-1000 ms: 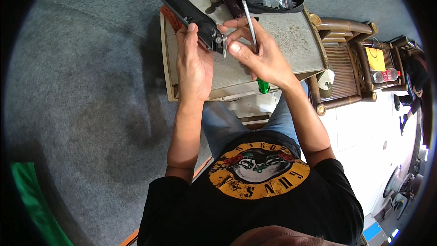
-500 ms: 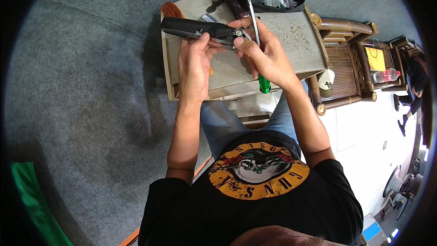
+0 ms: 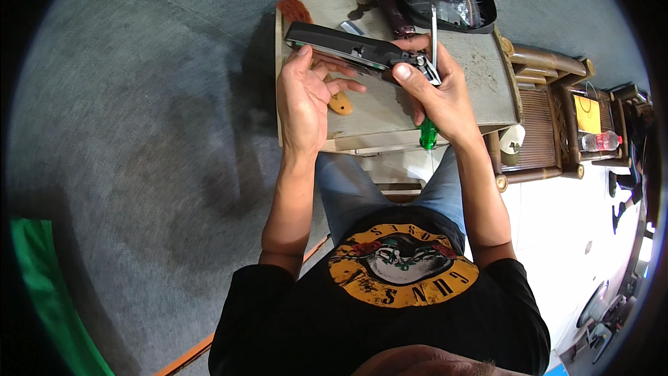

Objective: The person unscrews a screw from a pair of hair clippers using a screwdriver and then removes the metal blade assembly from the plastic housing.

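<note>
A black hair clipper [image 3: 341, 41] is held above the small wooden table [image 3: 480, 90], its metal blade end toward the right. My right hand [image 3: 445, 90] grips that end with thumb and fingers. The same hand also holds a screwdriver [image 3: 434, 38], its metal shaft pointing away from me and its green see-through handle showing below the fingers. My left hand [image 3: 304, 101] is at the clipper's other end. Its thumb tip touches the near edge, while its fingers are spread beside and under the body.
Beyond the hands lie a dark maroon clipper [image 3: 388, 3] and an open black case [image 3: 480, 19] with clear bags inside. A reddish-brown brush [image 3: 293, 8] with a wooden handle [image 3: 340, 104] lies at left. Bamboo chairs [image 3: 539, 115] stand at right, with a cap [image 3: 513, 143] and a bottle [image 3: 602, 141].
The view has shifted, so the table appears farther right. My left fingers have loosened and spread from the clipper. The brush's wooden handle shows more.
</note>
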`<state>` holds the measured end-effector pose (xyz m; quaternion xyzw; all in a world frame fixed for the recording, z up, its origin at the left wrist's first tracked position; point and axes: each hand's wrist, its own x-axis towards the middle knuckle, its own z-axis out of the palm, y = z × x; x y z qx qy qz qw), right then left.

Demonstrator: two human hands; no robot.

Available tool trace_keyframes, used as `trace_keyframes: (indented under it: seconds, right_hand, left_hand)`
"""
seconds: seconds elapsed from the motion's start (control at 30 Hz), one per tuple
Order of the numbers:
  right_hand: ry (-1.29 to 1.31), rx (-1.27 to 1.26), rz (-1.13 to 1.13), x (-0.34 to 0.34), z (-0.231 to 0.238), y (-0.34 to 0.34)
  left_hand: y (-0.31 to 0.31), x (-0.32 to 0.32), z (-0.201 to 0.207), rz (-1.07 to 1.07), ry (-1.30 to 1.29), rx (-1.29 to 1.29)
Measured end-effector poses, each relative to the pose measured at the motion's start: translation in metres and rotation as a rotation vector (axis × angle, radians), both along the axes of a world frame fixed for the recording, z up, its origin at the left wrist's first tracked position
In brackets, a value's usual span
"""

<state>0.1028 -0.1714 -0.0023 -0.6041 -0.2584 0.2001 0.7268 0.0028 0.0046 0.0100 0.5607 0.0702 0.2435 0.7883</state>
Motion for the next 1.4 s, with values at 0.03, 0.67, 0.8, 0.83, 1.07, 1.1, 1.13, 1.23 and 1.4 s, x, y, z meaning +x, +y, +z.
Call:
trace_keyframes:
  seconds: [0.03, 0.67, 0.8, 0.83, 1.07, 1.1, 1.13, 1.23, 1.4]
  right_hand:
    - [0.015, -0.013, 0.022, 0.001, -0.001, -0.002]
    - [0.000, 0.047, -0.032, 0.003, -0.005, -0.003]
    - [-0.035, 0.060, -0.068, 0.000, -0.002, -0.001]
    - [-0.037, 0.061, -0.071, -0.001, -0.002, 0.000]
    - [-0.009, 0.009, -0.063, 0.000, -0.003, 0.000]
    - [0.013, 0.027, -0.075, 0.001, -0.004, -0.001]
    - [0.036, 0.044, -0.087, 0.002, -0.004, -0.001]
    - [0.058, 0.065, -0.108, 0.002, -0.005, -0.001]
    - [0.054, 0.073, -0.121, 0.001, -0.004, 0.000]
  left_hand:
    - [0.005, -0.002, 0.001, 0.008, -0.008, 0.005]
    - [0.032, -0.018, 0.012, -0.120, 0.191, -0.015]
    - [0.030, -0.017, 0.011, -0.108, 0.210, -0.036]
    - [0.029, -0.017, 0.011, -0.074, 0.245, 0.011]
    - [0.019, -0.018, 0.009, -0.057, 0.219, 0.134]
    - [0.017, -0.019, 0.011, -0.092, 0.189, 0.083]
    - [0.018, -0.018, 0.011, -0.114, 0.186, 0.069]
    - [0.023, -0.018, 0.010, -0.166, 0.191, 0.051]
    - [0.028, -0.017, 0.005, -0.193, 0.207, 0.019]
